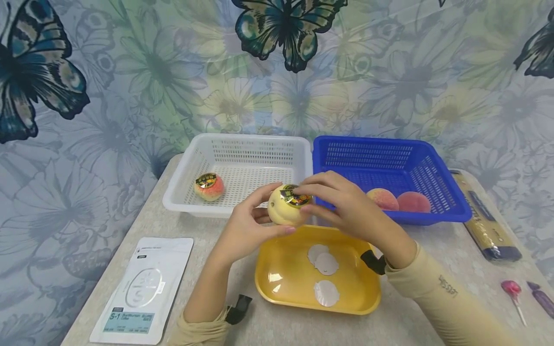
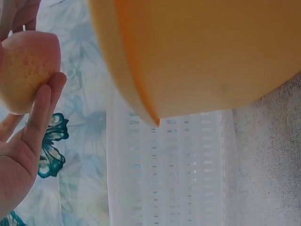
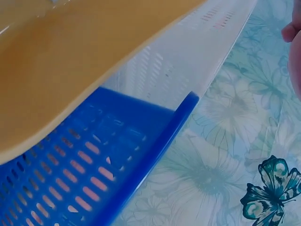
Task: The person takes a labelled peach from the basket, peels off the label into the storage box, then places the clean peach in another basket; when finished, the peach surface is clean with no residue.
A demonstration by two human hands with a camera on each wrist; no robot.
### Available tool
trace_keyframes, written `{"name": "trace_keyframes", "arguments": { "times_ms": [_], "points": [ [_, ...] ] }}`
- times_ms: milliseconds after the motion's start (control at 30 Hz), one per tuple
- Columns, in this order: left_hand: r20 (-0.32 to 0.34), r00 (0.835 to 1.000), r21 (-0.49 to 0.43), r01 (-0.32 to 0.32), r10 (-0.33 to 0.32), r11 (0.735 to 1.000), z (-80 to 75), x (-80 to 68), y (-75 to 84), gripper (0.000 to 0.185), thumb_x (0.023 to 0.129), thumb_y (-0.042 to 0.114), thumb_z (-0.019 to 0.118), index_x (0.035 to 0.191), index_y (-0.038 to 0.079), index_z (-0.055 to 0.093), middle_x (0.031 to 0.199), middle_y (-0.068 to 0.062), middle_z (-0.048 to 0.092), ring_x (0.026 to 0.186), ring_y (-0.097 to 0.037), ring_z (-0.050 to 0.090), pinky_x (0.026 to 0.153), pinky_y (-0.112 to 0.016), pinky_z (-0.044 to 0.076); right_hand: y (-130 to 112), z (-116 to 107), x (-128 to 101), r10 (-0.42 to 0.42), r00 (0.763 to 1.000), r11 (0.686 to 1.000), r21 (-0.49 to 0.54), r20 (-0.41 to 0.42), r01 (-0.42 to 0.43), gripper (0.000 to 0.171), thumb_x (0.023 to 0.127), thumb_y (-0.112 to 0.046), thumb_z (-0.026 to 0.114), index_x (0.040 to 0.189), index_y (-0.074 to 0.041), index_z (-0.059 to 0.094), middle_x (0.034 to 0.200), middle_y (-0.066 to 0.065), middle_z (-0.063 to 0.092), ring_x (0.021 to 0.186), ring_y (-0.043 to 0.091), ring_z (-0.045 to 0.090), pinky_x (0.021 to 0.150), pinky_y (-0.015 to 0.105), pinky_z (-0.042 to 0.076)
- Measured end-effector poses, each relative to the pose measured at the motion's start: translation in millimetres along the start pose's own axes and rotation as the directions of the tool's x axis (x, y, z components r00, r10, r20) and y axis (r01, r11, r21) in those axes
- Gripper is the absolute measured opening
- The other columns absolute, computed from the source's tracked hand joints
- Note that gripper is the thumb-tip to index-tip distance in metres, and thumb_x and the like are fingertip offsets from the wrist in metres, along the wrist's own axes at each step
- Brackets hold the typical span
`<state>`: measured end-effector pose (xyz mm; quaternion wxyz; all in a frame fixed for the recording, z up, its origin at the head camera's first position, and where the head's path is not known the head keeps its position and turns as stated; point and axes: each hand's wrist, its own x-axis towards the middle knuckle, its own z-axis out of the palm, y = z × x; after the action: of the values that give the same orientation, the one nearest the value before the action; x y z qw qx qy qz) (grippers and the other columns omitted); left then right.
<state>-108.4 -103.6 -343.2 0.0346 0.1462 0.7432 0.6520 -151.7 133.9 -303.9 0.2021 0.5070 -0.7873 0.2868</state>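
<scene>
My left hand [image 1: 259, 214] grips a pale yellow peach [image 1: 283, 211] from the left, above the far rim of the yellow tray [image 1: 277, 283]. A round gold and black sticker [image 1: 294, 197] lies on the peach's top. The fingertips of my right hand [image 1: 318, 194] pinch that sticker from the right. In the left wrist view the peach [image 2: 26, 70] rests against my curled fingers [image 2: 40, 113]. The right wrist view catches only a fingertip [image 3: 294, 33] at its edge.
A white basket [image 1: 242, 144] holds one stickered peach [image 1: 209, 186]. A blue basket [image 1: 446, 211] holds two bare peaches [image 1: 383, 198]. Three white round papers [image 1: 326, 263] lie in the tray. A white pouch [image 1: 143, 288] lies left; a long packet [image 1: 484, 216] and a lollipop [image 1: 512, 290] lie right.
</scene>
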Motion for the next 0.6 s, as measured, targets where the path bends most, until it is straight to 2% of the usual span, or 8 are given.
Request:
{"name": "trace_keyframes", "arguments": {
  "times_ms": [133, 267, 400, 500, 600],
  "points": [
    [0.014, 1.000, 0.012, -0.001, 0.001, 1.000, -0.2, 0.0, 0.4, 0.082, 0.072, 0.015, 0.090, 0.143, 0.028, 0.050, 0.134, -0.003, 0.057, 0.102, -0.024, 0.071, 0.087, -0.034, 0.059, 1.6, -2.2, -0.6, -0.025, 0.999, 1.000, -0.010, -0.040, 0.025, 0.025, 0.098, -0.025, 0.061, 0.117, -0.011, 0.071, 0.109, 0.001, 0.071, 0.099, 0.015, 0.064, 0.087, 0.026, 0.053],
    [0.037, 0.999, 0.015, -0.001, 0.000, 1.000, 1.8, 0.0, 0.9, 0.082, 0.071, 0.016, 0.090, 0.142, 0.028, 0.051, 0.132, -0.003, 0.058, 0.103, -0.023, 0.071, 0.088, -0.036, 0.059, 2.9, -3.8, -0.4, -0.023, 0.994, 0.999, 0.030, -0.111, 0.026, 0.024, 0.099, -0.022, 0.057, 0.110, -0.007, 0.072, 0.097, 0.002, 0.073, 0.086, 0.014, 0.065, 0.081, 0.019, 0.052],
    [0.050, 0.999, 0.004, -0.004, 0.004, 1.000, 3.8, -0.3, 1.1, 0.082, 0.071, 0.014, 0.090, 0.141, 0.031, 0.051, 0.133, -0.003, 0.058, 0.103, -0.024, 0.071, 0.089, -0.035, 0.059, 3.8, -4.6, -1.4, 0.017, 0.987, 0.998, 0.070, -0.162, -0.005, 0.017, 0.093, -0.005, 0.066, 0.109, -0.004, 0.071, 0.093, 0.005, 0.072, 0.077, 0.012, 0.060, 0.074, 0.012, 0.049],
    [0.048, 0.999, 0.015, -0.002, 0.001, 1.000, 4.3, -0.4, 1.0, 0.082, 0.071, 0.015, 0.091, 0.140, 0.032, 0.051, 0.134, -0.002, 0.058, 0.103, -0.023, 0.071, 0.090, -0.035, 0.058, 4.3, -6.3, -2.8, 0.058, 0.979, 0.995, 0.094, -0.195, -0.041, 0.030, 0.084, 0.008, 0.071, 0.111, -0.002, 0.070, 0.092, 0.007, 0.071, 0.074, 0.012, 0.058, 0.070, 0.011, 0.048],
    [0.048, 0.999, 0.027, 0.000, -0.001, 1.000, 3.6, -0.1, 0.6, 0.082, 0.070, 0.016, 0.091, 0.141, 0.029, 0.051, 0.133, -0.002, 0.058, 0.102, -0.023, 0.071, 0.090, -0.036, 0.058, 3.8, -10.7, -6.0, 0.116, 0.968, 0.989, 0.118, -0.221, -0.091, 0.038, 0.080, 0.012, 0.072, 0.116, 0.000, 0.068, 0.090, 0.006, 0.071, 0.075, 0.012, 0.061, 0.072, 0.011, 0.050]
  ]
}}
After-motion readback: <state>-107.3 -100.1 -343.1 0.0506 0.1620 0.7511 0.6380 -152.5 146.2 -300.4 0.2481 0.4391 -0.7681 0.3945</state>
